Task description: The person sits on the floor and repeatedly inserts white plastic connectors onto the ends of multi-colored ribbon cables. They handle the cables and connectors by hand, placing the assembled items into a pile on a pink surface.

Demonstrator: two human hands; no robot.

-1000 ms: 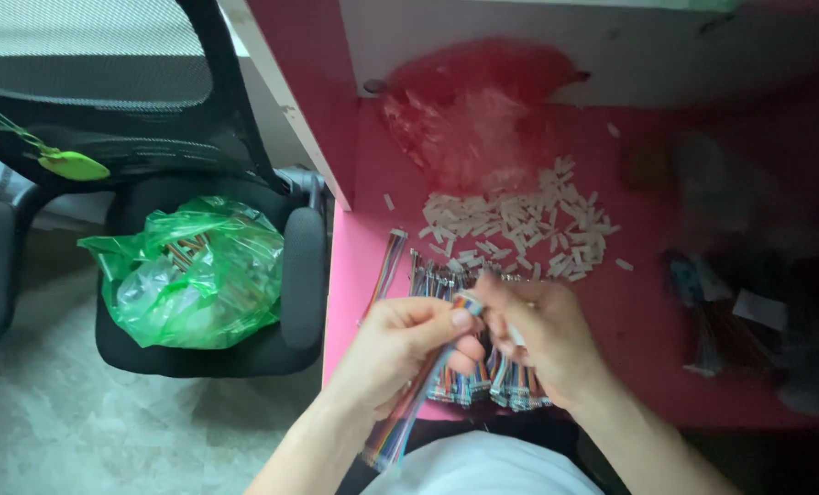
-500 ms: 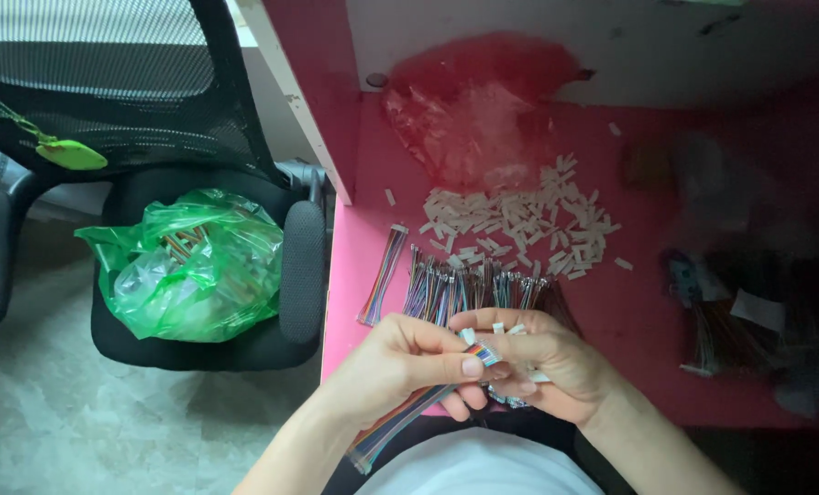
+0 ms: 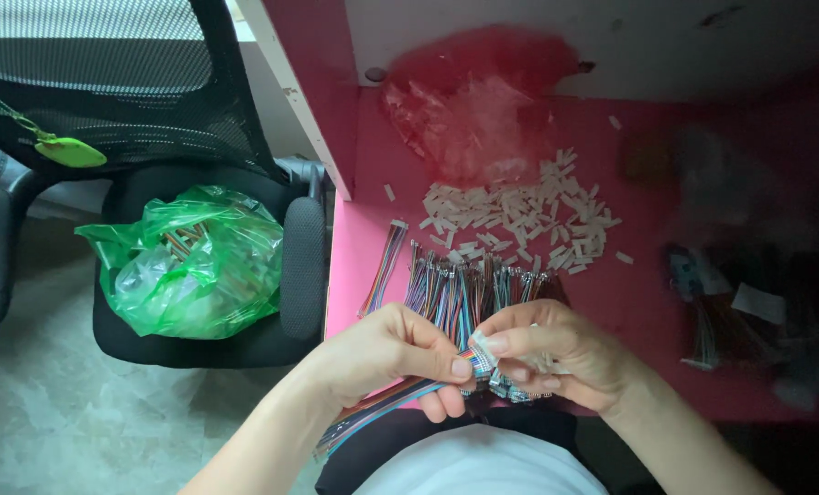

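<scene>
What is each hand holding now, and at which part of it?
The left hand pinches a multicoloured ribbon cable near its connector end. The right hand pinches the small white connector at that tip.

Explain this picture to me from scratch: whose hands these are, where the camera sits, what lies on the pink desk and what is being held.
There is no machine here. A person works with two bare hands, and the one picture comes from a camera worn on their head, looking down.

The left hand pinches a flat, many-coloured ribbon of wires near its end. The right hand meets it at the small white connector on that end and also holds a few more wired ends underneath.

On the pink desk lie a row of similar wire bundles, a single bundle to their left, a heap of small white plastic pieces, and a red bag behind. The desk's right side is too blurred to tell.

Beside the desk, a black chair carries a green bag.
</scene>
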